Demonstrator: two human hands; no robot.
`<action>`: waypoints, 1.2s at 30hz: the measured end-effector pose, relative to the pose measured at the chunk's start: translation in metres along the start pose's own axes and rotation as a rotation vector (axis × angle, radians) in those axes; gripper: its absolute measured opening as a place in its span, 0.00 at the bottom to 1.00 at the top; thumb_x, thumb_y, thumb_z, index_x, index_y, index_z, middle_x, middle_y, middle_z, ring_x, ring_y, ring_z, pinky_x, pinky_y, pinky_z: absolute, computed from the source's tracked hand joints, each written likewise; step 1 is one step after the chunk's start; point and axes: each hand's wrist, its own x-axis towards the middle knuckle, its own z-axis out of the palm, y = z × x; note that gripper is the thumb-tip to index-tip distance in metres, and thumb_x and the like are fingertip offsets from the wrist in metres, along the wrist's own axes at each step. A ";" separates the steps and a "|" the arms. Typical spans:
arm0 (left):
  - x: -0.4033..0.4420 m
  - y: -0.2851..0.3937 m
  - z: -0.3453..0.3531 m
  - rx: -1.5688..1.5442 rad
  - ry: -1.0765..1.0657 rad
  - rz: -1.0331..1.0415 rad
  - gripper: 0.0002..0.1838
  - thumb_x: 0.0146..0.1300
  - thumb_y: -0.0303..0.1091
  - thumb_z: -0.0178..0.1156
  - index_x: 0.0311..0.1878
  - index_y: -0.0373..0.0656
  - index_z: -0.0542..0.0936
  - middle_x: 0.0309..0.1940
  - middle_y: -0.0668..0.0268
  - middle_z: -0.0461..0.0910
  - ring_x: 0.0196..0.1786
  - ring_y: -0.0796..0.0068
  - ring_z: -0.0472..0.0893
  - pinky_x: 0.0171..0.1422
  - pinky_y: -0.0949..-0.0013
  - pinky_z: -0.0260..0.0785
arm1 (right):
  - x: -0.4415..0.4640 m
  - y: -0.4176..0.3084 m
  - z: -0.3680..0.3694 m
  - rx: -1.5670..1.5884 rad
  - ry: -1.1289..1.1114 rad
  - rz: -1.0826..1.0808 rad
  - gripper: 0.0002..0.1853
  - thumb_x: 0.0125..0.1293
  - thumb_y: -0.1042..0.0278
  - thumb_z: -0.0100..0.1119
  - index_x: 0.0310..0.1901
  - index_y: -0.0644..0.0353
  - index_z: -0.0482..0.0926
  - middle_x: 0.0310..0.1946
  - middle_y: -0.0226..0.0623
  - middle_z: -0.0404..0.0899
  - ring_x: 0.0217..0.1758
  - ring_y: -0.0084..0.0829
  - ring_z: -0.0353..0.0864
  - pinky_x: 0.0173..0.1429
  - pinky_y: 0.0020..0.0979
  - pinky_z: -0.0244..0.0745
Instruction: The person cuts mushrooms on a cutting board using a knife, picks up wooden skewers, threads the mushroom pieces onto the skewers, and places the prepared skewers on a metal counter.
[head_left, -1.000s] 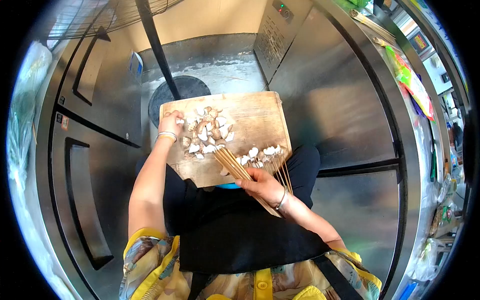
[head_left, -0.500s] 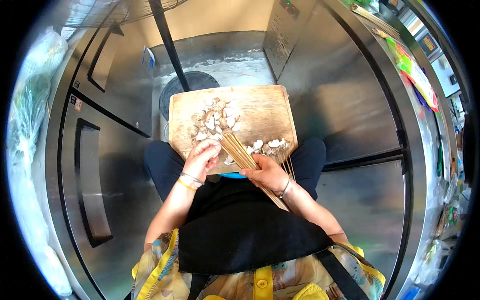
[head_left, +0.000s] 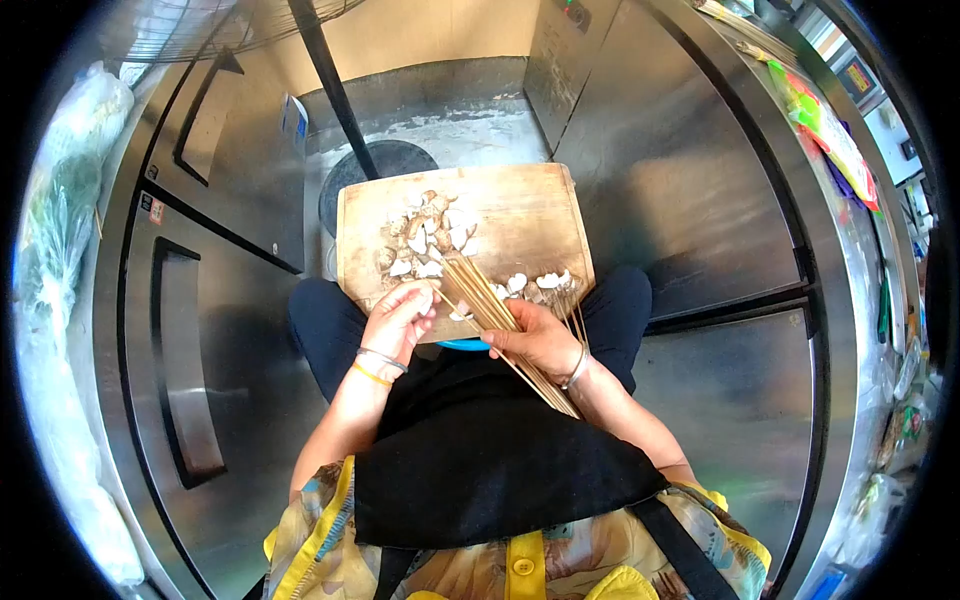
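Observation:
My right hand (head_left: 545,340) is wrapped round a bundle of thin bamboo skewers (head_left: 478,292), which slants from the board down across my lap. One skewer (head_left: 462,312) stands apart from the bundle on its left side. Its upper end is pinched in the fingertips of my left hand (head_left: 400,318). Beyond both hands, a pile of cut mushroom pieces (head_left: 418,235), white and brown, lies on a wooden cutting board (head_left: 530,215). Mushroom pieces threaded on skewers (head_left: 545,288) lie at the board's near right, partly behind my right hand.
The board rests over my knees, with a blue rim (head_left: 463,344) showing below its near edge. Steel cabinets (head_left: 690,180) flank both sides. A black pole (head_left: 335,90) rises behind the board from a round dark base (head_left: 340,195). Plastic bags (head_left: 75,220) hang at far left.
One skewer has come away from the bundle's left side, its end in my left fingertips. My right hand keeps the bundle nearly in place.

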 end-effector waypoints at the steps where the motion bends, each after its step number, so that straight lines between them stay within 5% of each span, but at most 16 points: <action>1: -0.001 0.001 -0.003 -0.050 0.011 -0.015 0.10 0.63 0.31 0.54 0.46 0.38 0.76 0.34 0.68 0.77 0.34 0.81 0.75 0.38 0.80 0.68 | 0.000 0.000 -0.001 -0.010 -0.007 0.016 0.12 0.59 0.70 0.62 0.41 0.64 0.71 0.23 0.29 0.75 0.22 0.16 0.72 0.25 0.17 0.67; 6: 0.000 0.008 -0.015 -0.402 0.018 -0.113 0.18 0.64 0.31 0.52 0.53 0.28 0.71 0.45 0.59 0.76 0.48 0.68 0.75 0.55 0.69 0.70 | 0.003 0.000 -0.002 -0.021 -0.049 0.051 0.12 0.59 0.70 0.62 0.40 0.63 0.70 0.21 0.28 0.74 0.19 0.15 0.70 0.21 0.17 0.63; 11: -0.002 0.009 -0.014 -0.324 0.074 -0.010 0.17 0.65 0.28 0.50 0.55 0.32 0.70 0.50 0.59 0.75 0.50 0.68 0.76 0.55 0.70 0.71 | 0.004 0.008 0.003 -0.044 -0.024 0.010 0.12 0.59 0.71 0.62 0.40 0.62 0.70 0.21 0.28 0.74 0.18 0.15 0.68 0.20 0.17 0.61; 19: 0.006 -0.005 -0.025 -0.378 0.120 0.075 0.09 0.64 0.29 0.54 0.46 0.40 0.76 0.38 0.63 0.78 0.37 0.71 0.79 0.40 0.77 0.76 | 0.003 0.004 0.005 -0.054 -0.055 0.073 0.12 0.59 0.74 0.62 0.41 0.62 0.70 0.25 0.27 0.72 0.23 0.15 0.72 0.21 0.14 0.62; 36: -0.001 -0.007 -0.003 -0.218 0.293 0.220 0.07 0.61 0.27 0.58 0.43 0.42 0.78 0.39 0.67 0.79 0.40 0.78 0.79 0.40 0.78 0.75 | 0.002 0.004 0.006 -0.025 -0.085 0.034 0.14 0.59 0.73 0.62 0.44 0.64 0.70 0.27 0.26 0.74 0.24 0.15 0.72 0.27 0.17 0.67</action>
